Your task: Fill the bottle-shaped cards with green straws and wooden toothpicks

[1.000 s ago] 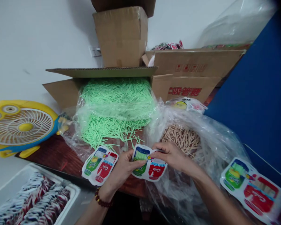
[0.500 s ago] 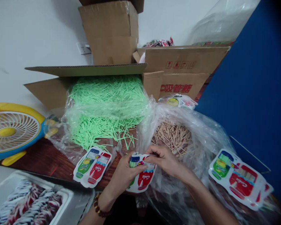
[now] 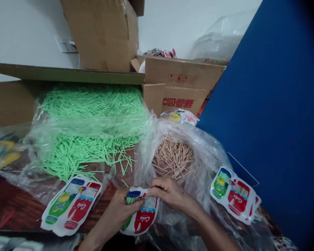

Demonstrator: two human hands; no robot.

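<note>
A flat printed packet [image 3: 146,218], with a green bottle and a red "Cola" bottle on it, is held low in front of me. My left hand [image 3: 120,207] grips its left side, thumb across the front. The fingers of my right hand [image 3: 170,193] pinch its top edge above the red half. Green sticks show in the packet's green-side window; whether the red side holds any I cannot tell. Left of my hands lie more printed packets [image 3: 72,205]. Beyond my right hand is a heap of brown sticks [image 3: 174,157] on clear plastic. Loose green sticks [image 3: 94,108] spill from a carton.
To the right, a stack of packets with brown sticks [image 3: 235,195] lies beside a blue panel [image 3: 264,115]. Cartons [image 3: 180,75] stand at the back against the wall. Crumpled clear plastic [image 3: 211,146] surrounds the brown sticks. A white box edge [image 3: 15,244] shows at bottom left.
My view has shifted, so most things appear farther left and the yellow fan is largely out of frame. Both hands keep their hold on the packet in nearly the same pose.
</note>
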